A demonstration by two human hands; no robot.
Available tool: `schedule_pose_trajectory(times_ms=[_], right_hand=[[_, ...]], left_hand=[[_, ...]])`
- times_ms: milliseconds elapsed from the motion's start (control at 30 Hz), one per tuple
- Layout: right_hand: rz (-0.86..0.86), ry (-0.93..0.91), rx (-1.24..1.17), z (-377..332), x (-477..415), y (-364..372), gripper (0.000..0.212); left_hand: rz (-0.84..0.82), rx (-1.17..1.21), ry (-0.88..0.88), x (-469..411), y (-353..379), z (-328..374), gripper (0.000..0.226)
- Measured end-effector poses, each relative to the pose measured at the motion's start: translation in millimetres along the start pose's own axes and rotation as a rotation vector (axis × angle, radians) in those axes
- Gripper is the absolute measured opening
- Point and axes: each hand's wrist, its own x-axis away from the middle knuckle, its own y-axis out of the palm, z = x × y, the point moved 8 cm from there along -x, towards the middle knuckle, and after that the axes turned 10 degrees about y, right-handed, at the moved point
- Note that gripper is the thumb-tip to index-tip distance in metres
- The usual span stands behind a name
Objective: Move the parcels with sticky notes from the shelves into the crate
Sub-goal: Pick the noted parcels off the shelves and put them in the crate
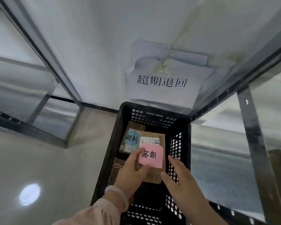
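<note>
A pale pink sleeve (94, 213) with a light bangle (118, 194) at the wrist enters at about 7 o'clock, nearest the camera. It leads to the left hand (131, 172), whose fingers curl around the left edge of a brown cardboard parcel (153, 174). The thumb lies beside the pink sticky note (151, 155) on the parcel's top face. The right hand (177, 177), coming in from 5 o'clock, is spread flat with fingers apart against the parcel's right side, close to the inner wall of the black crate (180, 143). Whether its palm actually presses on the cardboard cannot be told.

The parcel sits low inside the crate, near the centre of the view. It rests over or just above other boxes, one of which, at 11 o'clock from it, carries a blue sticky note (131, 139). This looks like the placing step: the parcel is being lowered or settled onto the pile. The next move probably calls for loosening both hands, drawing them up past the crate walls, and turning back to the metal shelves (256, 143) for another marked parcel.

The pink note reads 超期 in black marker, and the blue one appears to say the same. A white sheet (162, 82) on the wall at 12 o'clock reads 超期退回. A barcode label (150, 141) shows on the parcel's top face, too small to read.
</note>
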Motion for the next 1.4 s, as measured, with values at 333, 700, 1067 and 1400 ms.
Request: schedule_pose_trajectory(times_ms=[333,700,1067,1400], right_hand=[[0.076,0.062,-0.179,40,-93,41,0.055],[0.072,0.036,-0.13,72,-109,61,0.057],[0.299,-0.098,0.403,23,-24,15,0.079],[0.484,-0.404,0.48,-53,159,-62,0.081]], left_hand=[[-0.12,-0.346,0.138,-147,29,-86,0.054],[-0.158,-1.054,0.177,-187,24,-136,0.059],[-0.051,-1.296,0.654,-42,11,36,0.06],[0.099,-1.295,0.906,143,5,212,0.057]])
